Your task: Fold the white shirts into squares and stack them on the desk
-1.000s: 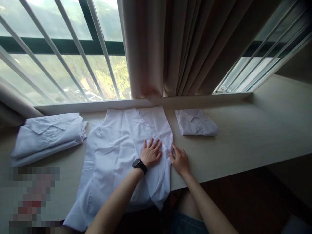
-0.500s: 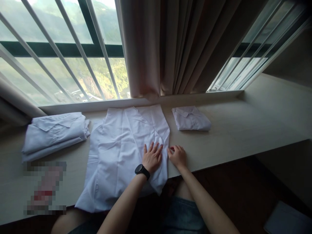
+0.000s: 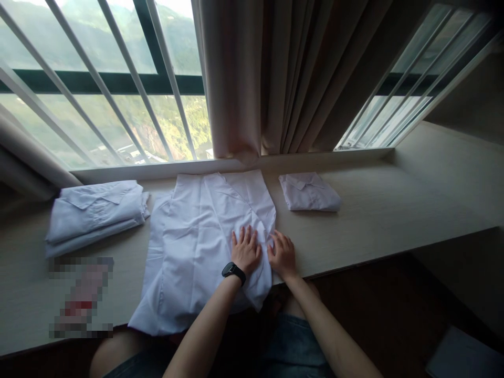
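A white shirt (image 3: 197, 236) lies spread and partly folded on the wooden ledge, its lower part hanging over the front edge. My left hand (image 3: 247, 251), with a black watch on its wrist, rests flat on the shirt's right half, fingers spread. At the shirt's right edge sits my right hand (image 3: 282, 254), its fingers bent slightly and apart, the tips touching the cloth. No grip on the fabric shows there.
A folded white garment stack (image 3: 96, 212) lies at the left, and a small folded white shirt (image 3: 310, 192) at the right. A pixelated item (image 3: 84, 296) rests at the front left. Barred windows and a grey-brown curtain (image 3: 232, 79) stand behind the ledge (image 3: 374, 205).
My right hand has moved slightly left onto the shirt's edge, and its fingers have loosened from a curl. My left hand stays flat on the cloth. The view has shifted a little.
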`<state>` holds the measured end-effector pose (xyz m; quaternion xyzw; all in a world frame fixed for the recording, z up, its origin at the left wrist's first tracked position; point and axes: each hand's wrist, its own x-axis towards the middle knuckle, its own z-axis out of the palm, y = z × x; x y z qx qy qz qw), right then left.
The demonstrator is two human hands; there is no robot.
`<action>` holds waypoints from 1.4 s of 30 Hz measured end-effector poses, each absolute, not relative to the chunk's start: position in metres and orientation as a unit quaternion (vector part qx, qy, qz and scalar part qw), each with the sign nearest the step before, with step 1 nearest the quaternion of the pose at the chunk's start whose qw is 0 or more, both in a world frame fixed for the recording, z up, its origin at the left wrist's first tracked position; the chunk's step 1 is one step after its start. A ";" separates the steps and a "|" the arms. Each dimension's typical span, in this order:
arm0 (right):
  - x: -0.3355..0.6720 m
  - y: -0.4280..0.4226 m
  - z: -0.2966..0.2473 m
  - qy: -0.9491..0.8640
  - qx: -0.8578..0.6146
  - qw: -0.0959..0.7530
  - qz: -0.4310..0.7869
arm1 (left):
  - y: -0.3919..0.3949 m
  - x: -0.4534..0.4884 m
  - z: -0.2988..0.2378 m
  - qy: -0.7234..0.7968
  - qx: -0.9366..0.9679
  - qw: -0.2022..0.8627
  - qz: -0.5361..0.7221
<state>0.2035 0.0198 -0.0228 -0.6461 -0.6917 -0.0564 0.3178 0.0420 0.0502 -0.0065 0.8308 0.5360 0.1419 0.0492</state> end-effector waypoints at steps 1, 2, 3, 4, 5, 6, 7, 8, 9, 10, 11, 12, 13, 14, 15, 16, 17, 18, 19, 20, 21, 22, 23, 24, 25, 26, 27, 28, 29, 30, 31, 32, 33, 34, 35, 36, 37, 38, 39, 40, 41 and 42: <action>0.201 0.017 -0.023 -0.725 -0.620 0.296 -0.053 | 0.050 0.042 -0.008 0.542 0.827 0.044 0.141; 0.198 0.015 -0.024 -0.751 -0.601 0.270 -0.046 | 0.050 0.043 -0.009 0.547 0.824 0.040 0.140; 0.195 0.013 -0.026 -0.766 -0.593 0.244 -0.038 | 0.050 0.044 -0.010 0.550 0.823 0.036 0.139; 0.193 0.011 -0.028 -0.772 -0.595 0.222 -0.029 | 0.051 0.044 -0.010 0.552 0.822 0.035 0.138; 0.192 0.011 -0.030 -0.772 -0.601 0.206 -0.023 | 0.051 0.044 -0.010 0.551 0.823 0.035 0.138; 0.191 0.010 -0.033 -0.770 -0.608 0.194 -0.018 | 0.052 0.044 -0.009 0.548 0.824 0.039 0.138; 0.190 0.011 -0.036 -0.768 -0.612 0.186 -0.015 | 0.053 0.043 -0.007 0.545 0.826 0.046 0.136; 0.191 0.011 -0.038 -0.768 -0.614 0.181 -0.012 | 0.053 0.041 -0.004 0.541 0.828 0.057 0.132; 0.191 0.012 -0.040 -0.768 -0.615 0.178 -0.009 | 0.053 0.037 0.000 0.537 0.831 0.069 0.128; 0.192 0.012 -0.041 -0.767 -0.616 0.178 -0.006 | 0.051 0.031 0.005 0.532 0.834 0.079 0.125; 0.193 0.013 -0.042 -0.767 -0.616 0.180 -0.002 | 0.047 0.024 0.010 0.529 0.835 0.084 0.128; 0.194 0.013 -0.043 -0.767 -0.615 0.183 0.004 | 0.040 0.016 0.016 0.528 0.835 0.083 0.135; 0.196 0.014 -0.042 -0.768 -0.613 0.187 0.010 | 0.031 0.006 0.022 0.529 0.832 0.076 0.147; 0.198 0.014 -0.041 -0.769 -0.609 0.192 0.015 | 0.019 -0.006 0.027 0.534 0.827 0.067 0.163; 0.199 0.014 -0.039 -0.770 -0.605 0.200 0.019 | 0.004 -0.018 0.031 0.540 0.820 0.060 0.178; 0.200 0.013 -0.037 -0.771 -0.602 0.209 0.021 | -0.014 -0.030 0.034 0.545 0.813 0.060 0.195; 0.200 0.011 -0.033 -0.770 -0.599 0.220 0.019 | -0.034 -0.043 0.034 0.549 0.806 0.069 0.212; 0.199 0.008 -0.030 -0.771 -0.594 0.229 0.015 | -0.056 -0.056 0.033 0.553 0.795 0.086 0.235; 0.196 0.003 -0.025 -0.775 -0.587 0.236 0.008 | -0.079 -0.070 0.029 0.561 0.777 0.107 0.265; 0.192 -0.003 -0.021 -0.781 -0.577 0.239 0.000 | -0.102 -0.083 0.024 0.576 0.748 0.131 0.302; 0.187 -0.012 -0.018 -0.790 -0.565 0.237 -0.009 | -0.123 -0.096 0.017 0.599 0.708 0.154 0.341; 0.180 -0.021 -0.015 -0.801 -0.553 0.229 -0.016 | -0.143 -0.109 0.009 0.633 0.650 0.171 0.384; 0.173 -0.032 -0.014 -0.812 -0.542 0.218 -0.020 | -0.160 -0.121 0.001 0.670 0.582 0.185 0.422; 0.166 -0.042 -0.014 -0.819 -0.535 0.205 -0.024 | -0.172 -0.132 -0.007 0.705 0.505 0.209 0.452; 0.159 -0.052 -0.014 -0.823 -0.534 0.192 -0.025 | -0.181 -0.142 -0.014 0.727 0.427 0.241 0.481; 0.154 -0.060 -0.016 -0.825 -0.536 0.179 -0.026 | -0.186 -0.151 -0.019 0.736 0.355 0.273 0.507; 0.150 -0.066 -0.018 -0.823 -0.542 0.168 -0.026 | -0.187 -0.159 -0.022 0.734 0.295 0.302 0.531; 0.147 -0.070 -0.021 -0.820 -0.549 0.160 -0.026 | -0.185 -0.165 -0.023 0.724 0.247 0.325 0.557; 0.145 -0.072 -0.023 -0.817 -0.555 0.153 -0.026 | -0.180 -0.170 -0.022 0.707 0.210 0.344 0.582; 0.144 -0.073 -0.026 -0.816 -0.559 0.148 -0.026 | -0.175 -0.175 -0.018 0.686 0.180 0.365 0.603; 0.144 -0.072 -0.027 -0.816 -0.559 0.144 -0.027 | -0.169 -0.179 -0.013 0.662 0.151 0.393 0.620; 0.145 -0.071 -0.029 -0.817 -0.559 0.142 -0.029 | -0.164 -0.183 -0.007 0.635 0.123 0.428 0.632; 0.145 -0.070 -0.030 -0.818 -0.557 0.140 -0.032 | -0.159 -0.187 0.001 0.606 0.097 0.464 0.639; 0.146 -0.069 -0.031 -0.818 -0.557 0.139 -0.036 | -0.155 -0.190 0.008 0.577 0.075 0.501 0.641; 0.146 -0.068 -0.031 -0.818 -0.557 0.139 -0.040 | -0.152 -0.193 0.016 0.548 0.054 0.531 0.644; 0.146 -0.068 -0.032 -0.817 -0.557 0.138 -0.043 | -0.149 -0.196 0.023 0.518 0.034 0.554 0.651; 0.146 -0.068 -0.032 -0.817 -0.558 0.139 -0.045 | -0.147 -0.199 0.030 0.485 0.015 0.571 0.663; 0.146 -0.068 -0.032 -0.817 -0.558 0.139 -0.047 | -0.145 -0.201 0.036 0.451 -0.003 0.589 0.671; 0.146 -0.069 -0.033 -0.817 -0.557 0.140 -0.048 | -0.142 -0.203 0.041 0.421 -0.018 0.608 0.673; 0.145 -0.069 -0.033 -0.817 -0.557 0.142 -0.049 | -0.139 -0.205 0.045 0.398 -0.025 0.628 0.668; 0.145 -0.070 -0.033 -0.817 -0.557 0.143 -0.049 | -0.135 -0.206 0.048 0.385 -0.025 0.648 0.657; 0.145 -0.070 -0.034 -0.817 -0.557 0.143 -0.049 | -0.130 -0.207 0.050 0.381 -0.019 0.668 0.639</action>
